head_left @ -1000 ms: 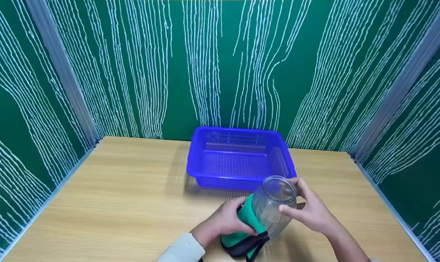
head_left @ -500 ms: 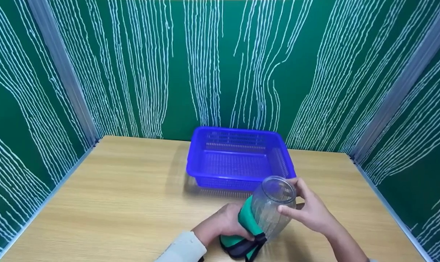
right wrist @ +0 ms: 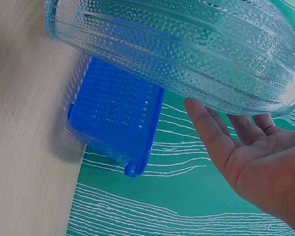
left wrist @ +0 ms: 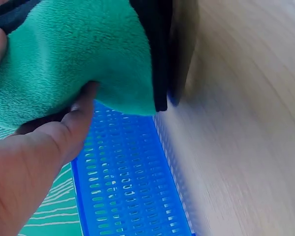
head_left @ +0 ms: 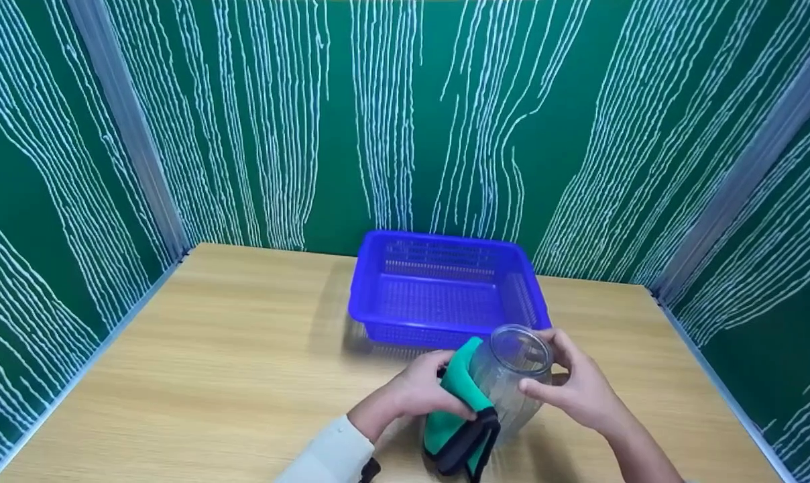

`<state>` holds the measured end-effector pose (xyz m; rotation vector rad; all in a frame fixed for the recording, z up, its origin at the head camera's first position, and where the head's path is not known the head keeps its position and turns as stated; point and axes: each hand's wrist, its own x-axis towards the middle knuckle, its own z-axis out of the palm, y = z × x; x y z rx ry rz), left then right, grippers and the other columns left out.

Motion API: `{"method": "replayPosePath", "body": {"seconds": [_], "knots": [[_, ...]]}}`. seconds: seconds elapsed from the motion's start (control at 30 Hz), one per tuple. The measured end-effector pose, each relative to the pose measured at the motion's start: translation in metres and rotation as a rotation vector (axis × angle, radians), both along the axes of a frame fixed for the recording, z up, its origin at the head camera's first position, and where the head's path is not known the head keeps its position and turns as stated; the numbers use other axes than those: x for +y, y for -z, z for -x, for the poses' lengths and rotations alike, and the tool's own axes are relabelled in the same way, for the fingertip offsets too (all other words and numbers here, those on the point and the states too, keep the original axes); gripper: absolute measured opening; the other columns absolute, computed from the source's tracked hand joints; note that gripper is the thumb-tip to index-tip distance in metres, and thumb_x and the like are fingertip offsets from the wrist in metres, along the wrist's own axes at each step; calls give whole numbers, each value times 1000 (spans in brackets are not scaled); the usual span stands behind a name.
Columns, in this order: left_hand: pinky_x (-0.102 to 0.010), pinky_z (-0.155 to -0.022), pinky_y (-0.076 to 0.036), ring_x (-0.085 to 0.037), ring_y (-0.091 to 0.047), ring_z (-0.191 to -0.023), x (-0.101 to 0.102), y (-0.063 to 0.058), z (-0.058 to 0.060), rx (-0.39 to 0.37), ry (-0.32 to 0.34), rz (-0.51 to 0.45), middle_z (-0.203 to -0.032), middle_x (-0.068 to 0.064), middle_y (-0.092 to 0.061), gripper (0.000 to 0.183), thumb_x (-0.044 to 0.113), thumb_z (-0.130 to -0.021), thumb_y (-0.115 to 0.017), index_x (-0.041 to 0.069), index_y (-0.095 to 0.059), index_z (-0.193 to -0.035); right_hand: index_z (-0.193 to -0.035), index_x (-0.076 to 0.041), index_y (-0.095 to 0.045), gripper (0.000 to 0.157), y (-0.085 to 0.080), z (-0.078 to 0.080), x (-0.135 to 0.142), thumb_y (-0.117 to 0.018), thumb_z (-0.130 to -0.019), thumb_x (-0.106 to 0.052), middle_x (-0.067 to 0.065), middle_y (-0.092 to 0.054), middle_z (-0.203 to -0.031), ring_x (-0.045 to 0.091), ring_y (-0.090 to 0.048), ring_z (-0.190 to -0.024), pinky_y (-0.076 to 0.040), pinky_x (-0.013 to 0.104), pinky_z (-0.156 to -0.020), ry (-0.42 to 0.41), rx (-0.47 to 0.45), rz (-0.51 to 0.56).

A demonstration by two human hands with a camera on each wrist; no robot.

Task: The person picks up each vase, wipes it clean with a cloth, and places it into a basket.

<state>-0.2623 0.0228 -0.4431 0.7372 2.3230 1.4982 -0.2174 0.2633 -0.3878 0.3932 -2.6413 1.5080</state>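
In the head view, my right hand holds a clear glass jar by its upper part, thumb on the near side and fingers behind. The jar leans over the table, its round mouth facing up. My left hand grips a green cloth with black edging against the jar's left side. The cloth's fluffy pile fills the top of the left wrist view, with fingers curled round it. Ribs and small bumps cover the jar in the right wrist view. The jar's lower left side is hidden by the cloth.
A blue perforated plastic basket stands just behind the jar on the wooden table. Green panels with white wavy lines enclose the table's back and sides. A small dark object shows beside the left sleeve.
My left hand and the cloth have shifted slightly up and right along the jar's side. The right hand keeps its hold on the jar. The whole head view has shifted a little.
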Motion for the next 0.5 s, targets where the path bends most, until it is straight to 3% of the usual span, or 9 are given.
{"method": "replayPosePath", "body": {"seconds": [0.13,0.27,0.5], "knots": [[-27,-84,-40,-6,-48,-98,0,1,0,3,-33,-49,-105,18,-52,63,34,-48,-84,42,-55,-104,-114,-17,-44,57,2,0,-1,-75,-67,-21,3,-57,-108,14,-56,-96,-49,26,-74,3,7,13],[-27,-82,-41,-7,-48,-98,1,2,2,47,-18,-104,-109,18,-50,60,34,-51,-83,40,-56,-104,-111,-13,-41,58,2,0,-1,-76,-65,-16,6,-59,-105,18,-57,-94,-49,26,-74,12,8,49],[-28,-87,-39,-6,-45,-104,1,-11,2,113,-15,-183,-118,18,-47,65,41,-58,-78,41,-49,-116,-105,-10,-41,52,1,-1,-1,-75,-67,-16,5,-59,-106,19,-57,-97,-48,28,-75,-11,21,58]]}}
